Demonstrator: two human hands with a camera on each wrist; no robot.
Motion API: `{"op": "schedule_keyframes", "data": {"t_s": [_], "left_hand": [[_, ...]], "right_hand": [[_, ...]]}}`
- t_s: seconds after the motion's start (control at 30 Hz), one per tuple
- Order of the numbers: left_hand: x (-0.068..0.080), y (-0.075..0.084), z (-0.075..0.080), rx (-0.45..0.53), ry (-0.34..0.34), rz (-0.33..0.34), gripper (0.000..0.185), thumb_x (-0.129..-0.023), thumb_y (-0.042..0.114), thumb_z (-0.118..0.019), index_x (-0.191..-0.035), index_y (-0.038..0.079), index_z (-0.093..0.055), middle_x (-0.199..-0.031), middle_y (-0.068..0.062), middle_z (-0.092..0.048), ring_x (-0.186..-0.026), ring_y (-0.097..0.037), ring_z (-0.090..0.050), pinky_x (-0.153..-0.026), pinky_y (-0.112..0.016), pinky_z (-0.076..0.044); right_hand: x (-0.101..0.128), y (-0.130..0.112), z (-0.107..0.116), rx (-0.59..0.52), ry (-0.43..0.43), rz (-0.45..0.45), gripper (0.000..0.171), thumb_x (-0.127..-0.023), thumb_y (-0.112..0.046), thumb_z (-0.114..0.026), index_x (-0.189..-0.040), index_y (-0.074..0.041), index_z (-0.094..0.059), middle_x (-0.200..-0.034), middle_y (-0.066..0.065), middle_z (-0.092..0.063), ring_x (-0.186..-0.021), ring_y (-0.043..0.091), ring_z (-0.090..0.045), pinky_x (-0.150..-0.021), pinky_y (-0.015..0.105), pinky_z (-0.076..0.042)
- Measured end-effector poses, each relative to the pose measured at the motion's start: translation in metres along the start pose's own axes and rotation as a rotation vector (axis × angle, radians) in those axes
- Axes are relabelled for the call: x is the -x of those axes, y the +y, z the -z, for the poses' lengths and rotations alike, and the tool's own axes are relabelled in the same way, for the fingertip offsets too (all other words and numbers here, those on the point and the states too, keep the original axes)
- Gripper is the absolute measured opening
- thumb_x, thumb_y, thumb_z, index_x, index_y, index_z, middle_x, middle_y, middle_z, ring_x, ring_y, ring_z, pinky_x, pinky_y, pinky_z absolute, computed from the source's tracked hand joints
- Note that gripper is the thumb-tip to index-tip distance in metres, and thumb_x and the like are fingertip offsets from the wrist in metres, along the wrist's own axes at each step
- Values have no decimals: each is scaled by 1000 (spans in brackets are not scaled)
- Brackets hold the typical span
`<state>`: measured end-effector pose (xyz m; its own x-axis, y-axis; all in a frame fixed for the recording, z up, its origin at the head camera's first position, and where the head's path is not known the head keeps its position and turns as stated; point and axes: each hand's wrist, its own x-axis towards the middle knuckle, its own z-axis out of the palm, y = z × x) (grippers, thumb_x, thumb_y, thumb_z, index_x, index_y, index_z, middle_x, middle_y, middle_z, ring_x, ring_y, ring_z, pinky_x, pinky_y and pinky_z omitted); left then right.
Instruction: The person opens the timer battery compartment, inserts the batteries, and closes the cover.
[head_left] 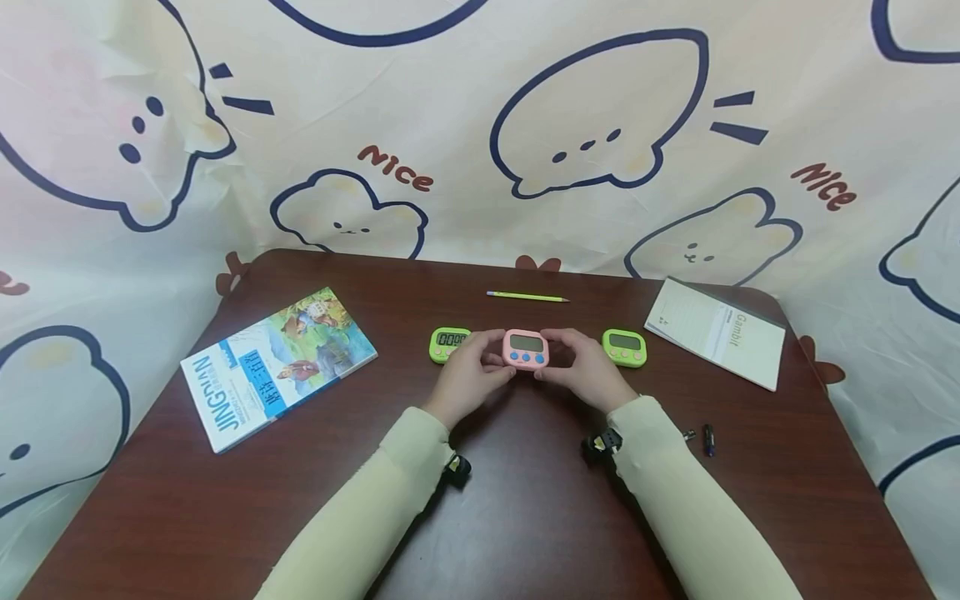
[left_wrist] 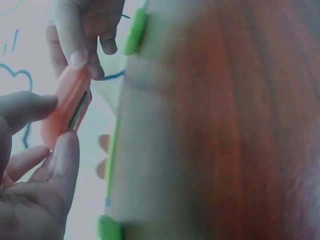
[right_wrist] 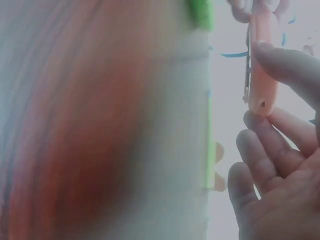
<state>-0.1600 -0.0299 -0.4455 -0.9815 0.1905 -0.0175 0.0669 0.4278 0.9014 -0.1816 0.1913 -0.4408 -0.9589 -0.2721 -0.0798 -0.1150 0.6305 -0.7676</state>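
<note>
Both hands hold a pink digital timer (head_left: 526,350) with a grey screen and three blue buttons, its face turned toward me. My left hand (head_left: 471,372) pinches its left side between thumb and fingers. At the opposite side, my right hand (head_left: 588,367) grips it the same way. In the left wrist view the pink timer (left_wrist: 70,105) appears edge-on, raised above the table. The right wrist view shows the side of the pink timer (right_wrist: 263,65) between thumb and fingertips. A green timer (head_left: 448,342) with digits showing is partly hidden behind the left hand. Another green timer (head_left: 624,348) lies right of the right hand.
A yellow-green pencil (head_left: 528,296) lies farther back on the brown table (head_left: 517,517). To the left is a blue and white book (head_left: 277,367); to the right, a notepad (head_left: 716,333). A small dark object (head_left: 708,440) lies beside the right sleeve. A patterned curtain (head_left: 465,117) hangs behind.
</note>
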Motion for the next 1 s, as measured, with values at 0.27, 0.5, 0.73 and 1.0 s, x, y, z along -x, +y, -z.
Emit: {"op": "schedule_keyframes", "data": {"t_s": [0.27,0.5,0.73,1.0], "left_hand": [[24,16,20,168,-18,-86,62,-84,11,-83,-140,15,-56,-124,0,-58,-101,-15,-67,-85,-26,-58],[48,22,28,237,-37,-164,63,-82,7,-83,-138,18,-57,-123,-1,-62,-104,-16,-68,-88,-26,-57],[69,39,40,210,-58,-278,66,-81,12,-86,-139,22,-56,-127,3,-61,-110,-13,-66,-94,-28,-55],[83,55,51,173,-56,-360,70,-78,10,-88,-140,20,-56,-132,7,-58,-118,-10,-61,-99,-30,-52]], "right_hand": [[30,-29,10,-45,82,109,62,-81,-26,-86,-137,-16,-60,-134,0,-60,-122,27,-54,-103,48,-47],[57,-47,10,-82,107,149,62,-78,-26,-89,-134,-20,-62,-129,-5,-61,-110,19,-55,-94,44,-50],[83,-64,11,-110,139,180,62,-77,-26,-89,-133,-23,-62,-126,-11,-60,-105,15,-57,-91,46,-52],[101,-82,17,-121,179,256,63,-75,-25,-91,-132,-25,-63,-125,-15,-60,-105,12,-58,-87,33,-54]]}}
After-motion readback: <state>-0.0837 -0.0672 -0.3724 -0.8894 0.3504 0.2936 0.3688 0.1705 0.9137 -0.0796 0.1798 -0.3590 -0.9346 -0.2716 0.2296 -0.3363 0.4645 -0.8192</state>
